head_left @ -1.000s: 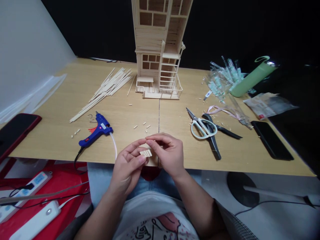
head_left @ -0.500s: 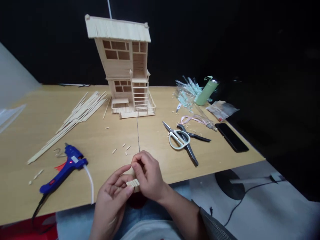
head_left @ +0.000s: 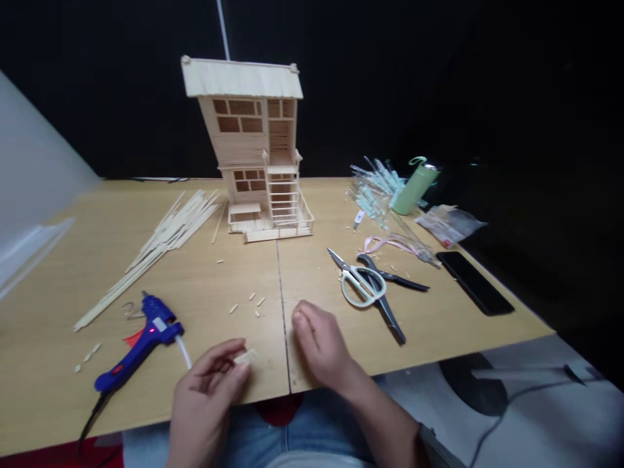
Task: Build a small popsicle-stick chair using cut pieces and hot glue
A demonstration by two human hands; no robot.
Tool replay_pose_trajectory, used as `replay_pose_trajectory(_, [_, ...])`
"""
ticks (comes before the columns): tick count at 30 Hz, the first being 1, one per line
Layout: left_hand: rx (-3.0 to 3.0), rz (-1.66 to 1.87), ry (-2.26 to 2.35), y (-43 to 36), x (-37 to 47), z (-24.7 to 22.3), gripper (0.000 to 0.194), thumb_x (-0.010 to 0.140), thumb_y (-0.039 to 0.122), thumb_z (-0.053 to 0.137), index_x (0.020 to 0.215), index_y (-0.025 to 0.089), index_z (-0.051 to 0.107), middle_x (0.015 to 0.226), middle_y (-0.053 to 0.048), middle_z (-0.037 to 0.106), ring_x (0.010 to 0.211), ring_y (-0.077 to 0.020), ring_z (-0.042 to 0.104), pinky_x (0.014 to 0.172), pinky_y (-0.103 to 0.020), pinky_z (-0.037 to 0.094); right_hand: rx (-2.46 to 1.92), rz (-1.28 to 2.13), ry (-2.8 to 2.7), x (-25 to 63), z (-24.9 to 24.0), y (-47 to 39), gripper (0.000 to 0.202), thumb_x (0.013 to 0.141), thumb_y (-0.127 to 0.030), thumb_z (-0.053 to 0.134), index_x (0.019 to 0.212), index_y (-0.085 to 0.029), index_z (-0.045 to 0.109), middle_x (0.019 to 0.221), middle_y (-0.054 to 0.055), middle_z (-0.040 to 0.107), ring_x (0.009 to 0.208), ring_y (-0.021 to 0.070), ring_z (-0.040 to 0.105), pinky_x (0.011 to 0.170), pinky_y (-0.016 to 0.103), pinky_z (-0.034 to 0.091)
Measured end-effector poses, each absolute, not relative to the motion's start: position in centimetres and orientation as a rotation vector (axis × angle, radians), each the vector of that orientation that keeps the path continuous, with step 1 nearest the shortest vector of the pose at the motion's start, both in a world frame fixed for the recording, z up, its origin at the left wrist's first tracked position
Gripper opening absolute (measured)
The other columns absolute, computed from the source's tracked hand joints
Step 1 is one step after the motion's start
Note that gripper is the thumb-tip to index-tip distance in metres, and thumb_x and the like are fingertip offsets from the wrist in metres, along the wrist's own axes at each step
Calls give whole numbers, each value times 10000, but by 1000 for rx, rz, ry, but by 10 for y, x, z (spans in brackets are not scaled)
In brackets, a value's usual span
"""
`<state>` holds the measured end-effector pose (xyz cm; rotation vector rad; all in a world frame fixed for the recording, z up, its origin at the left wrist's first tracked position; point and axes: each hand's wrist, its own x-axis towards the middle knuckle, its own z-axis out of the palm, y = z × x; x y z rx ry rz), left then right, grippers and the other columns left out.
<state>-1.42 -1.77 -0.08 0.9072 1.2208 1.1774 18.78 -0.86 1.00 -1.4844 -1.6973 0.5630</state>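
Between the thumb and fingers of my left hand [head_left: 212, 387] is a small panel of short wooden sticks [head_left: 245, 357], held just above the table's front part. My right hand [head_left: 322, 341] is closed, thumb against curled fingers, over the table to the right of the dark seam; whatever it holds, if anything, is hidden. Several short cut stick pieces [head_left: 234, 309] lie on the table beyond my hands. A blue glue gun [head_left: 141, 341] with its red light on rests left of my left hand. White-handled scissors [head_left: 363, 287] lie across black-handled cutters [head_left: 390, 318] on the right.
A two-storey stick house [head_left: 244, 143] stands at the back. Long wooden sticks [head_left: 160, 240] are heaped on the left. Over on the right are a green bottle [head_left: 415, 188], a bundle of glue sticks in plastic [head_left: 375, 188], a plastic bag [head_left: 448, 224] and a phone [head_left: 475, 283].
My hands have parted: the right has moved right and away from the panel, which stays in the left. The view has shifted, so the table things appear lower and farther right.
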Motion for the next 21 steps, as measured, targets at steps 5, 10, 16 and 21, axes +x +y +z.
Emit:
replay_pose_trajectory(5, [1717, 1004, 1254, -15, -19, -2, 135, 882, 297, 712, 955, 209, 784, 884, -82, 747, 785, -185, 696, 730, -277, 566, -1735, 488, -1908, 219, 22, 11, 74, 901, -202, 630, 829, -192, 647, 818, 55, 663, 721, 198, 601, 644, 299, 345])
replay_pose_trajectory(10, [1929, 961, 1252, -14, -18, -7, 163, 961, 227, 572, 1010, 194, 724, 905, -82, 730, 816, -197, 684, 743, -314, 562, -1905, 325, -2168, 220, 55, 41, 379, 928, -220, 665, 1306, -218, 639, 1062, 102, 747, 868, 244, 695, 715, 318, 418])
replay_pose_trajectory(16, [2000, 853, 1309, -15, -17, -8, 176, 981, 194, 499, 992, 189, 674, 908, -92, 695, 878, -249, 678, 770, -380, 551, -1815, 263, -2310, 164, 75, 119, 188, 982, -305, 631, 1121, -217, 721, 959, 79, 783, 864, 232, 712, 714, 300, 449])
replay_pose_trajectory(21, [1980, 812, 1311, -12, -19, -6, 201, 977, 148, 461, 1014, 203, 651, 959, -95, 678, 899, -249, 686, 774, -380, 563, -1777, 218, -2411, 102, 57, 183, 181, 1011, -270, 584, 1082, -176, 722, 1040, 102, 753, 982, 241, 703, 827, 343, 522])
